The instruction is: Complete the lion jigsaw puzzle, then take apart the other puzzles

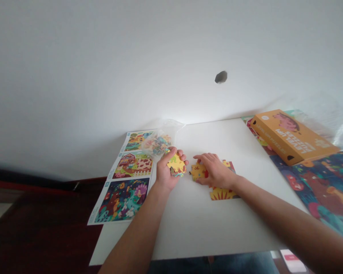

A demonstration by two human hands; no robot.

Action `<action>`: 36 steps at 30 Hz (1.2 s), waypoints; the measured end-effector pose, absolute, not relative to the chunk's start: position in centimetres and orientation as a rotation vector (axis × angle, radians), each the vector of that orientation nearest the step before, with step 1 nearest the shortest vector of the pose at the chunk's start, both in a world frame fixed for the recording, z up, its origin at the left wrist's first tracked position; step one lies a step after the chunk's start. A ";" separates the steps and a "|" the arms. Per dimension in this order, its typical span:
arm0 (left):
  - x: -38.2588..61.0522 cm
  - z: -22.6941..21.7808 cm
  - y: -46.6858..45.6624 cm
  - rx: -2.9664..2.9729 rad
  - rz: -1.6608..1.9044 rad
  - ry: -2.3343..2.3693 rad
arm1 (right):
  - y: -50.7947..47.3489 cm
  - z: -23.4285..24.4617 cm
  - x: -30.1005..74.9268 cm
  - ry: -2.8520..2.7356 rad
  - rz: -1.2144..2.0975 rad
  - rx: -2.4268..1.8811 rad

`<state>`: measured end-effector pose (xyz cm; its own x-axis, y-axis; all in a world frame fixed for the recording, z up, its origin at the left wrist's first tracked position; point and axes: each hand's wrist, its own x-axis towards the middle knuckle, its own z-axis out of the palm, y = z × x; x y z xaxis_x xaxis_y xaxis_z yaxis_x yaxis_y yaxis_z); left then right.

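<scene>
Hands apart, over a white table. In the left hand: a stack of puzzle pieces, clamped between thumb and fingers, yellow face showing. Beneath the right hand: a puzzle section, flat on the table, partly covered. Between right thumb and forefinger: a yellow piece; gripped or merely touched, impossible to tell. Left of the left hand: a three-panel picture sheet. Just beyond the left hand: a clear bag of colourful pieces. At far right: an orange box on a dark poster.
</scene>
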<state>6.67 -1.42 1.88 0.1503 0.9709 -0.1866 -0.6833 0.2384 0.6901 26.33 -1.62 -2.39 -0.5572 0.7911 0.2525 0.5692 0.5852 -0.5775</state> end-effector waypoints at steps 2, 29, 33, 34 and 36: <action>6.5 1.9 -1.4 0.496 1.257 0.684 | -1.5 -2.5 26.3 -2.223 0.679 -1.067; 8.1 0.4 -1.9 0.592 0.942 0.810 | -1.6 -1.9 26.2 -2.030 0.730 -1.133; 7.7 0.3 -1.7 0.618 0.965 0.770 | -1.4 -2.0 26.3 -1.858 0.873 -1.069; 7.6 0.2 -1.6 0.603 0.974 0.761 | -1.4 -2.1 26.4 -1.824 0.898 -1.051; 7.5 0.0 -1.5 0.554 0.991 0.747 | -1.5 -2.1 26.5 -1.768 0.948 -1.006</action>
<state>7.53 -1.51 0.00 0.3412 0.8900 -0.3025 -0.5358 0.4485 0.7154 26.51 -1.48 -2.13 -0.2975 0.9035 0.3084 0.2430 0.3841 -0.8907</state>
